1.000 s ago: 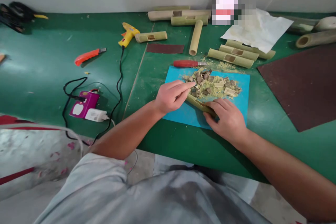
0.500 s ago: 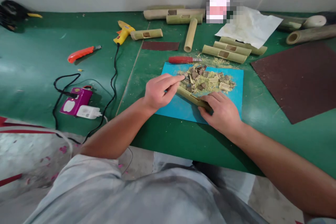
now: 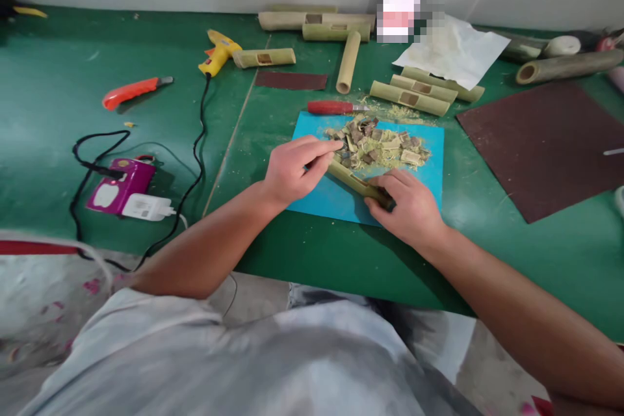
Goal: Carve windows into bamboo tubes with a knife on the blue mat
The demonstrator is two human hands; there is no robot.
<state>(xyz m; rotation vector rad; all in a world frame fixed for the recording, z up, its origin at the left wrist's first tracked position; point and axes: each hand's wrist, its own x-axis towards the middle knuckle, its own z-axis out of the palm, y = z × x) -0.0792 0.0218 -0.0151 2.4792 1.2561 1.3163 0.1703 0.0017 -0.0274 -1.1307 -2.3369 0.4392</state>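
A green bamboo tube (image 3: 351,179) with a slot cut in its upper side lies slantwise over a blue sheet (image 3: 322,198). My left hand (image 3: 298,170) is closed at the tube's far left end, index finger stretched along it and thumb below; the fingers hide that end. Around the near right end, my right hand (image 3: 407,203) is wrapped, thumb on the near side. Just beyond the tube is a heap of bamboo chips and shavings (image 3: 383,143). A red-handled knife (image 3: 331,107) rests at the sheet's back edge.
Several cut bamboo tubes (image 3: 409,99) lie farther back, some under white paper (image 3: 453,52). To the right is a dark brown sheet (image 3: 541,149). A yellow glue gun (image 3: 218,52), an orange cutter (image 3: 130,92) and a purple power strip (image 3: 119,185) with cords occupy the left.
The whole view has shifted slightly, so things on the table appear farther left. Both hands stay on the bamboo tube with almost the same grip.
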